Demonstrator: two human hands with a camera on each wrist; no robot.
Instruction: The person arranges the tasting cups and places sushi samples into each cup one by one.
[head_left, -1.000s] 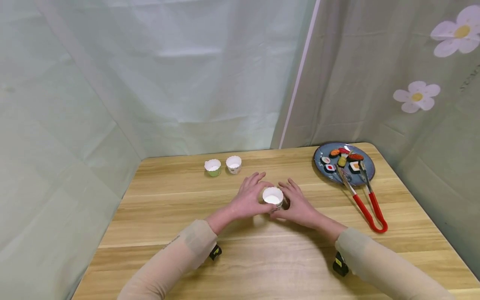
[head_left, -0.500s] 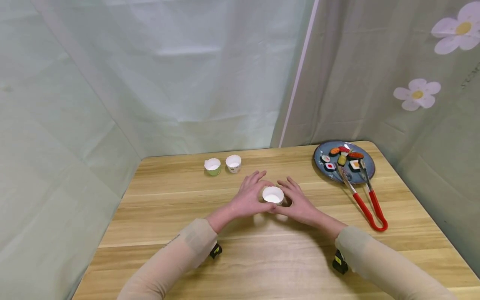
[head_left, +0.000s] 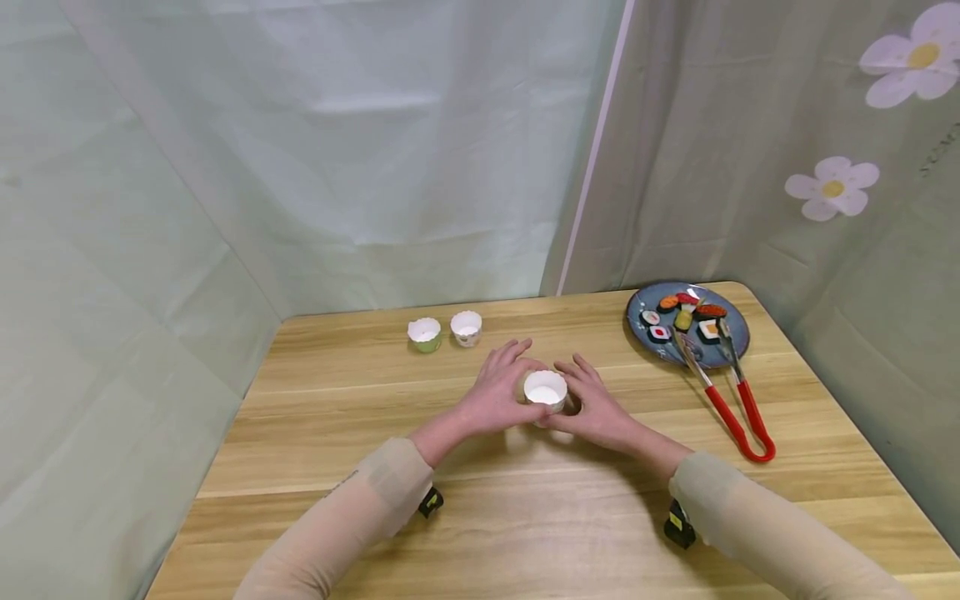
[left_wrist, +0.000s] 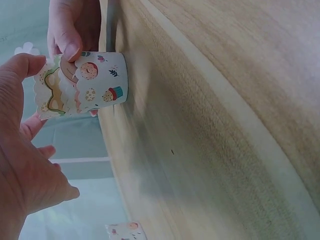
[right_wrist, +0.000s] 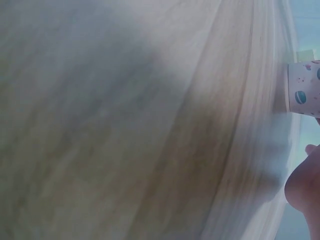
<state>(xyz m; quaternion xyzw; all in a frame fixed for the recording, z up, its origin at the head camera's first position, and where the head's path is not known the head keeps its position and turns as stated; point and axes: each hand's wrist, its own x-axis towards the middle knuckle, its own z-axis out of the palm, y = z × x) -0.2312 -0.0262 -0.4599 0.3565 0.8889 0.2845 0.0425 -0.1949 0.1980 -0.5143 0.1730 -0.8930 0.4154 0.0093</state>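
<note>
A white paper baking cup (head_left: 545, 387) stands upright between both hands near the middle of the wooden table. Donuts and a cupcake are printed on its side, and its rim is scalloped, as the left wrist view of the cup (left_wrist: 102, 82) shows. My left hand (head_left: 495, 398) holds it from the left, thumb at the near side of the rim, other fingers spread behind. From the right, my right hand (head_left: 596, 410) holds the same cup, its thumb (left_wrist: 67, 37) lying on the printed wall. The right wrist view catches only the cup's lower part (right_wrist: 304, 90).
Behind the hands stand a green baking cup (head_left: 425, 336) and a patterned one (head_left: 467, 330). At the back right, a blue plate (head_left: 738, 332) bears several sushi pieces. Red-handled tongs (head_left: 753, 417) lean on its near rim. Curtains (head_left: 420, 167) enclose the table.
Both hands keep their hold on the cup and stay in place. The right thumb has shifted slightly up along the cup's near side since one second ago.
</note>
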